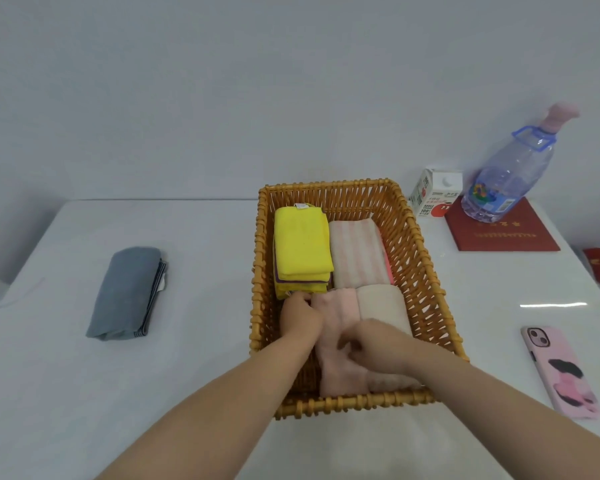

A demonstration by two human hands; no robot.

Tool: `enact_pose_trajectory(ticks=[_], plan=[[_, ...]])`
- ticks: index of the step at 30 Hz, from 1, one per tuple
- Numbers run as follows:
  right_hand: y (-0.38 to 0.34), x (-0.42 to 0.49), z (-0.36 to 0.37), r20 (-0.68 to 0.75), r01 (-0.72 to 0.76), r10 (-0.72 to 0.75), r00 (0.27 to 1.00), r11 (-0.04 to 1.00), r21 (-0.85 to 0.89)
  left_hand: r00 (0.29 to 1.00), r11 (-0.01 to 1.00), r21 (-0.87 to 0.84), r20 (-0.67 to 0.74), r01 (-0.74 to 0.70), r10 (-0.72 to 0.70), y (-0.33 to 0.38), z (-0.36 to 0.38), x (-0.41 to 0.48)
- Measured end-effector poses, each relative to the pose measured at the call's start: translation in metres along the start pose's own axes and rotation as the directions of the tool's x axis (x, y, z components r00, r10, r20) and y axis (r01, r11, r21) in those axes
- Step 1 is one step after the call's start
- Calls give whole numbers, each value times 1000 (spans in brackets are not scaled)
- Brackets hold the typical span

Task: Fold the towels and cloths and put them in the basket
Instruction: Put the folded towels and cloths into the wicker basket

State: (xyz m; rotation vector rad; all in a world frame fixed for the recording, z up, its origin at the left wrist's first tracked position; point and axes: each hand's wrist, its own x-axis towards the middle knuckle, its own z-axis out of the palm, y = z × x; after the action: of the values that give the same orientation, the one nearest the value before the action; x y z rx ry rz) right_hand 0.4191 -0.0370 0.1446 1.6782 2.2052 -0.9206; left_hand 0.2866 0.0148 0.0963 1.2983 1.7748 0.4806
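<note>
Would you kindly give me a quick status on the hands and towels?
Left hand, right hand both gripping pink towel inside basket. Yellow cloths, striped towel, beige towel already in. Folded grey towel lies on table, left of basket. Nothing between them.

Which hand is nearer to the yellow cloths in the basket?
Left. The left hand is at the near end of the yellow cloths; the right hand is apart, on the pink towel.

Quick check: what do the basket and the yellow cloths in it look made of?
The basket looks like woven wicker or rattan with a slightly glossy honey-brown finish; the signs are its wrapped rim and open upright slats. The yellow cloths look like soft, matte microfibre or terry, with a fuzzy surface and stitched edges. The exact fibre cannot be told.
</note>
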Motion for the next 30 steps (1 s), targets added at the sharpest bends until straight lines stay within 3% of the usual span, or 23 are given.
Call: enact_pose_trajectory(ticks=[1, 3, 5, 7, 9, 14, 19, 23, 26, 30], plan=[[8, -3, -3, -124, -29, 17, 992, 995, -96, 988, 975, 156, 9, -156, 156, -2, -3, -5], [23, -9, -2, -225, -124, 56, 973, 945, -302, 865, 730, 466, 216, -499, 453, -2, -5, -18], [32, -10, 3, -135, -187, 145, 980, 905, -382, 732, 443, 584, 501, -680, 462, -5, 5, -24], [35, -8, 9, -34, -185, 188, 982, 891, -414, 710, 332, 627, 628, -704, 319, -11, 18, -22], [39, -4, 14, -22, -171, 183, 983, 861, -479, 705, 316, 632, 659, -708, 262, -17, 26, -14], [47, -3, 19, -62, -193, 193, 979, 787, -586, 668, 272, 611, 691, -744, 276, -15, 36, -4], [51, 1, 21, 29, -188, 228, 973, 861, -473, 673, 272, 615, 681, -740, 288, -17, 38, -7], [52, -1, 12, 14, -188, 202, 979, 936, -298, 656, 281, 596, 716, -752, 240, -6, 23, -6], [45, -5, -2, -209, -207, 186, 960, 975, -85, 625, 211, 589, 714, -780, 316, 8, -6, -12], [5, 8, -23, -574, -185, 239, 783, 971, 152, 542, 182, 536, 655, -824, 526, 22, -58, -6]])
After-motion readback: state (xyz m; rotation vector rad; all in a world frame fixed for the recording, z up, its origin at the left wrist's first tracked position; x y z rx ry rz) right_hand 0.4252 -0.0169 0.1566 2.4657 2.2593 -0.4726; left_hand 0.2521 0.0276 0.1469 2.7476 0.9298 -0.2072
